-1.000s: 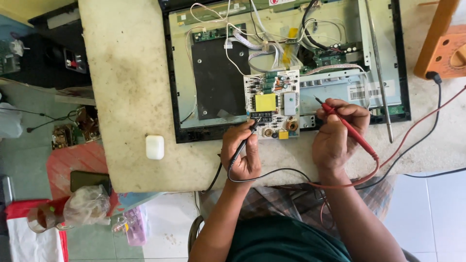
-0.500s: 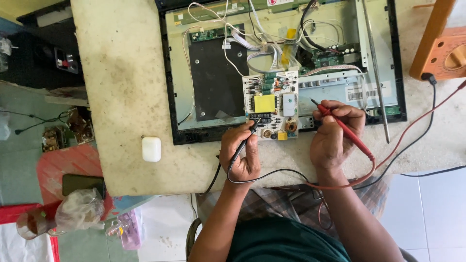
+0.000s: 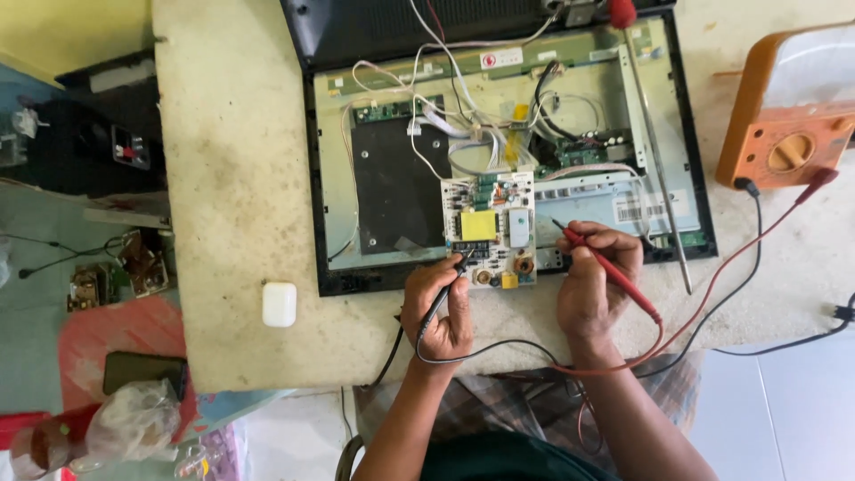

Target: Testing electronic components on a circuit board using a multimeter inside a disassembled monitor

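**Two probes on the small circuit board, view shifted since earlier**

Compared with the earlier frames the camera has tipped: the table and opened screen sit further right and lower in view, the orange meter (image 3: 793, 107) shows more fully, and the red probe's tip now reaches closer to the board. Hands keep the same grips.

Small circuit board (image 3: 490, 230) lies flat on the lower edge of the opened flat screen chassis (image 3: 650, 178), its long axis running away from the person, yellow block near its middle.

Black probe (image 3: 443, 294) is pinched in the curled left hand (image 3: 438, 307); its long axis slants up and to the right, tip touching the board's near left corner. Red probe (image 3: 610, 267) is pinched by the closed fingers of the right hand (image 3: 592, 281); it slants up-left, tip pointing at the board's right edge (contact too small to tell).

Red and black leads (image 3: 712, 303) loop over the table edge and run to the meter at far right. A long metal rod (image 3: 655, 151) lies across the chassis right of the board. White earbud case (image 3: 279, 304) sits on the stone table (image 3: 232, 178), well left of the hands. White wires tangle above the board.
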